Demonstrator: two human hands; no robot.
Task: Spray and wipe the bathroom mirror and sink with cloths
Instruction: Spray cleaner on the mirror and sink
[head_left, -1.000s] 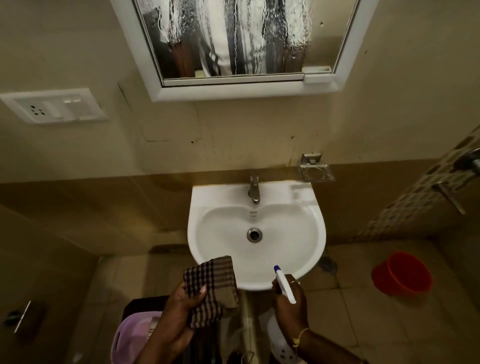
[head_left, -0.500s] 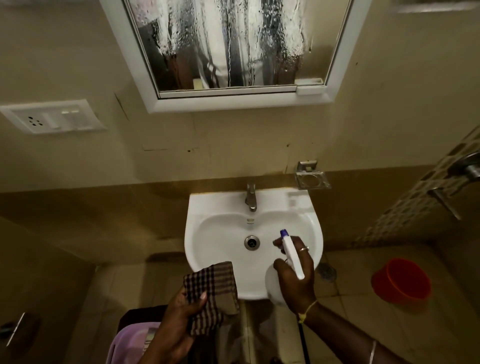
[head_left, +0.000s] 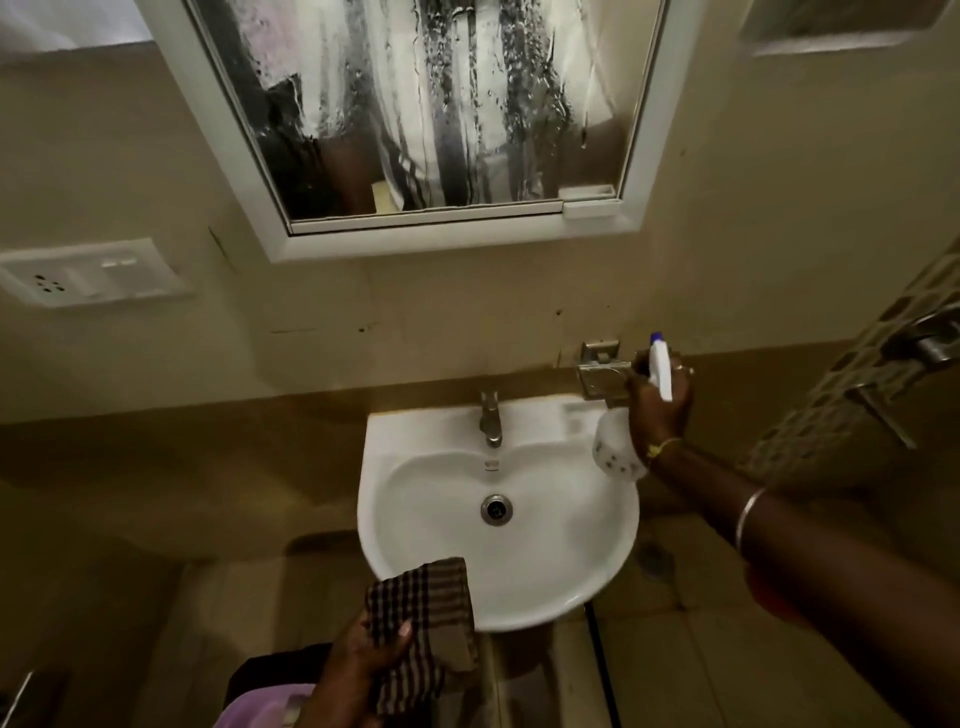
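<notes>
A white switch plate (head_left: 88, 275) sits on the beige wall at the left. A metal soap holder (head_left: 600, 379) is fixed to the wall, and a chrome fitting (head_left: 930, 340) juts out at the right edge. Something purple (head_left: 254, 709), too cropped to identify, shows at the bottom edge.

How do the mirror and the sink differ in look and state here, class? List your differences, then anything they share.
The mirror is streaked with runs and droplets; the sink shows no streaks. The mirror is a flat rectangle in a frame; the sink is a rounded bowl with a tap and drain. Both are fixed to the same wall.
</notes>
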